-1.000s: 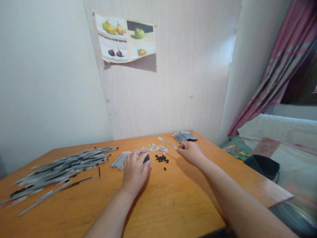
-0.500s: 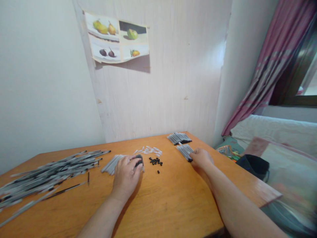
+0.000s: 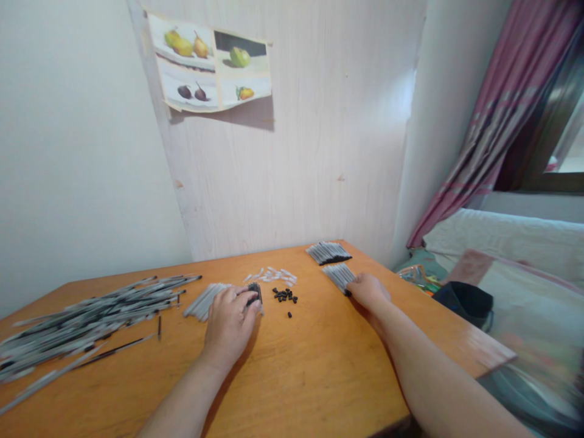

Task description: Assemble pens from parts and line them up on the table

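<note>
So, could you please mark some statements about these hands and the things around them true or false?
1. The right hand is at the dark end of the nearer row of sticks. True.
2. The left hand is right of the black pieces. False: it is left of them.
3. A single black piece lies apart from the rest. True.
4. The loose pile of sticks lies right of both hands. False: it lies left of both.

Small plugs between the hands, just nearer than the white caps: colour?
The small plugs are black; best seen in the head view.
</note>
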Motion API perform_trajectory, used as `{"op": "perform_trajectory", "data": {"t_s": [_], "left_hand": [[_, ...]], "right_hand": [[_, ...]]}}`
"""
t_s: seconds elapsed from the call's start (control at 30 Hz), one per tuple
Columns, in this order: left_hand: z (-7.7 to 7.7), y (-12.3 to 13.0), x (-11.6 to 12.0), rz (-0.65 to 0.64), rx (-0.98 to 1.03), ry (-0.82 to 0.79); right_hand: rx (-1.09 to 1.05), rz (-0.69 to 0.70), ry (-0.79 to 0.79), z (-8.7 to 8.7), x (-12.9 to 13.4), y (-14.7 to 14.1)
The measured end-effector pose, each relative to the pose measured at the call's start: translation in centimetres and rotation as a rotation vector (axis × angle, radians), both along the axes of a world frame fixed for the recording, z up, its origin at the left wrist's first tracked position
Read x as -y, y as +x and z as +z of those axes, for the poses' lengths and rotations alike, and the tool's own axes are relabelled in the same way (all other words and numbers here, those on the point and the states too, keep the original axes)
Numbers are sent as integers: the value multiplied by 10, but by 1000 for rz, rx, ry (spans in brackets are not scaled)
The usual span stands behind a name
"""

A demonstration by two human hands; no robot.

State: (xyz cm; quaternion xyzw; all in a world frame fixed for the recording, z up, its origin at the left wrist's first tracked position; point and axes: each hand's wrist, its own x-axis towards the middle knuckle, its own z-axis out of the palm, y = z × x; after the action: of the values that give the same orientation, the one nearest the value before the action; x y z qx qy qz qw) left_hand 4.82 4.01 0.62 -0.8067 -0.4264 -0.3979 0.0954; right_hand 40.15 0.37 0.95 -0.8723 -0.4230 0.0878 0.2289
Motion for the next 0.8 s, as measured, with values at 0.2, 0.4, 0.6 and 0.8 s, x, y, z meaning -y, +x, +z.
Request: {"op": "perform_trajectory", "data": {"t_s": [0.2, 0.4, 0.6, 0.8], "left_hand": [[2, 1, 3, 11, 0, -10], [3, 1, 4, 8, 3, -14], [3, 1, 4, 16, 13, -18], [5, 2, 6, 29, 21, -28]], "right_hand": [[-5, 19, -7, -3, 0, 1], [-13, 22, -6, -3, 0, 3], [-15, 13, 8, -1, 1, 4], [-14, 6, 11, 0, 2, 4]]}}
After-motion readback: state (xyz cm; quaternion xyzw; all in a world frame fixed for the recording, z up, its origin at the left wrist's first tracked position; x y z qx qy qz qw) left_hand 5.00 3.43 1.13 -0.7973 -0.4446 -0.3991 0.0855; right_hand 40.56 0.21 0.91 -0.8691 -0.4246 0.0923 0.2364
